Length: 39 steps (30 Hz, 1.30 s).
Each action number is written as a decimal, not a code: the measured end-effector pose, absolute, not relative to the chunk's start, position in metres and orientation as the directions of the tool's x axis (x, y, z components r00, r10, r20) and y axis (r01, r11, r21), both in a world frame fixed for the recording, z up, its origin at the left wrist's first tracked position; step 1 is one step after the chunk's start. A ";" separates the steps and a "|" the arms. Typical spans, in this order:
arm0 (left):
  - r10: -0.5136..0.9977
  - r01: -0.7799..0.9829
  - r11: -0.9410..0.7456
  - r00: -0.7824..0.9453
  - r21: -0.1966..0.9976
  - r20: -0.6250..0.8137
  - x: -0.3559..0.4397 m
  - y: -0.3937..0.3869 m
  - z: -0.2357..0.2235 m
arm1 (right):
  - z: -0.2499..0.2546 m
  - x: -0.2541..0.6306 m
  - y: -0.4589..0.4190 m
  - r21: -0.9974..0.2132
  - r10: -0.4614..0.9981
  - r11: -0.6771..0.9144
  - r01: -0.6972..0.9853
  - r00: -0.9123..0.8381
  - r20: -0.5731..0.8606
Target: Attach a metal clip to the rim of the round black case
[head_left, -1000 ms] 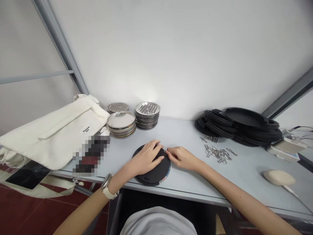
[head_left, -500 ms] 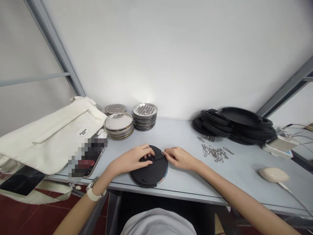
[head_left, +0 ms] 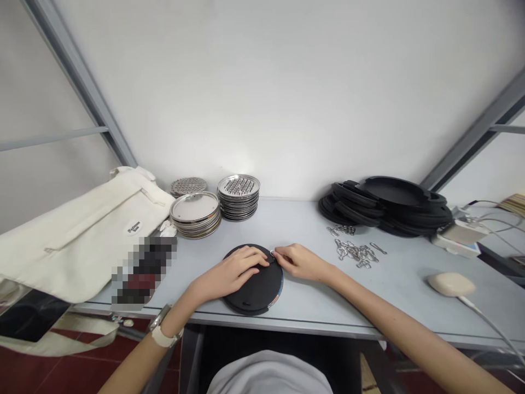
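A round black disc [head_left: 254, 290] lies flat near the table's front edge, a coloured strip showing along its right rim. Across its upper part rests my left hand [head_left: 235, 271], palm down with fingers apart, the fingertips reaching towards the upper right rim. There my right hand [head_left: 297, 261] pinches a small metal ring [head_left: 272, 253] between thumb and forefinger. The lower part of the ring is hidden by the fingers. To the right lie loose metal clasps with rings [head_left: 356, 251].
Black round discs [head_left: 402, 191] are piled at the back right. Stacks of metal discs [head_left: 194, 210] stand at the back left, beside a cream bag [head_left: 94, 230] and a blurred phone [head_left: 143, 268]. A white corded object [head_left: 451, 284] lies at right.
My left hand's fingers have shifted right across the disc, closer to the ring and my right hand. The right hand still pinches the ring. The view has turned slightly.
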<state>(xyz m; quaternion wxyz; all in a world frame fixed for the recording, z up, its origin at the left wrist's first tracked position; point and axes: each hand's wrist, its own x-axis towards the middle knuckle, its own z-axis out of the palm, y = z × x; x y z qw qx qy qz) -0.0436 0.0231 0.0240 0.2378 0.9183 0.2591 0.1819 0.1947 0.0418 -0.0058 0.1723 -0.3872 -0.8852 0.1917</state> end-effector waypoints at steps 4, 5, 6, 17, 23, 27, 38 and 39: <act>0.550 0.412 -0.792 0.801 0.450 0.237 -0.038 0.020 0.015 | -0.007 0.197 0.044 -0.503 0.772 0.596 0.626 -0.619 0.143; 0.544 0.411 -0.800 0.805 0.437 0.238 -0.037 0.020 0.014 | -0.007 0.197 0.044 -0.513 0.776 0.590 0.623 -0.614 0.145; 0.538 0.411 -0.806 0.809 0.425 0.237 -0.037 0.020 0.013 | -0.008 0.197 0.044 -0.525 0.781 0.582 0.621 -0.606 0.151; 0.474 0.391 -0.848 0.862 0.358 0.182 -0.042 0.015 0.022 | -0.007 0.195 0.043 -0.625 0.805 0.528 0.574 -0.572 0.156; 0.389 0.326 -0.866 0.915 0.378 0.102 -0.046 0.013 0.026 | -0.007 0.196 0.045 -0.627 0.804 0.523 0.577 -0.578 0.139; 0.413 0.349 -0.868 0.903 0.352 0.122 -0.043 0.010 0.023 | -0.006 0.195 0.044 -0.624 0.803 0.525 0.579 -0.581 0.136; 0.435 0.376 -0.880 0.883 0.291 0.175 -0.041 0.006 0.018 | -0.006 0.194 0.043 -0.628 0.817 0.505 0.592 -0.563 0.126; 0.436 0.376 -0.880 0.883 0.290 0.176 -0.042 0.006 0.018 | -0.007 0.194 0.043 -0.623 0.816 0.510 0.594 -0.564 0.130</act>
